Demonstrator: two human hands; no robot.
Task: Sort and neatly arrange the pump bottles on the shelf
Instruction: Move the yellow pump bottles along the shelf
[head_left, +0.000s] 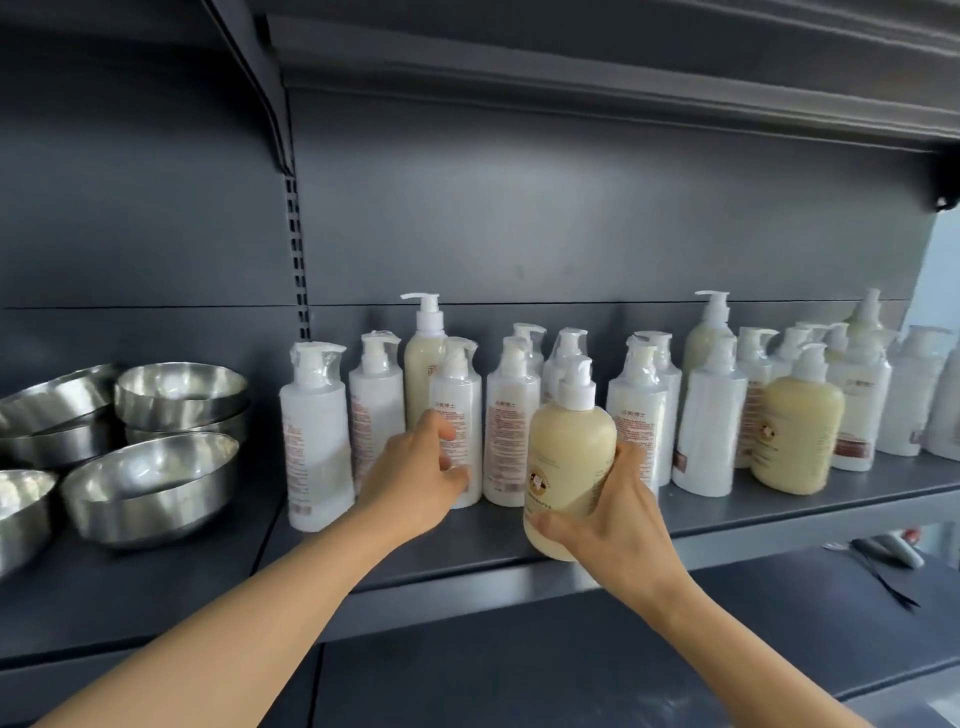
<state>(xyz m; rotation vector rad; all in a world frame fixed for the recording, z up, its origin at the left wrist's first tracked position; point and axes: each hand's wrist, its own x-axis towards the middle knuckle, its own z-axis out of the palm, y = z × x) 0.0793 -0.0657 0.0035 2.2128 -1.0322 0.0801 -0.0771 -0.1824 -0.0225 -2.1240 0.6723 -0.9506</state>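
On the grey metal shelf (467, 540), at the front edge: cream pump bottle (569, 457) gripped in right hand (618, 519), fingers wrapped round the lower body, thumb across the base, bottom just over the shelf lip; contact with the shelf surface not determinable. Pump head upright, white, pointing up. To the left: left hand (415, 473) with fingers curled loosely against the front of a white pump bottle (457, 421), touching the label side, not fully closed round it. Behind that bottle: taller cream bottle (423, 358) at the back panel. Further left: two more white bottles (317, 436) upright, side by side, pump heads wrapped in clear film. Between the hands and to the right: row of white bottles (511, 421) standing close together, some in two ranks. Right part of shelf: second short cream bottle (797, 431) at the front, tall cream bottle (709, 332) at the back, more white bottles beyond, blurred at the frame edge. Far left, on the adjoining shelf section: stacked steel bowls (156, 483), well apart from the bottles.
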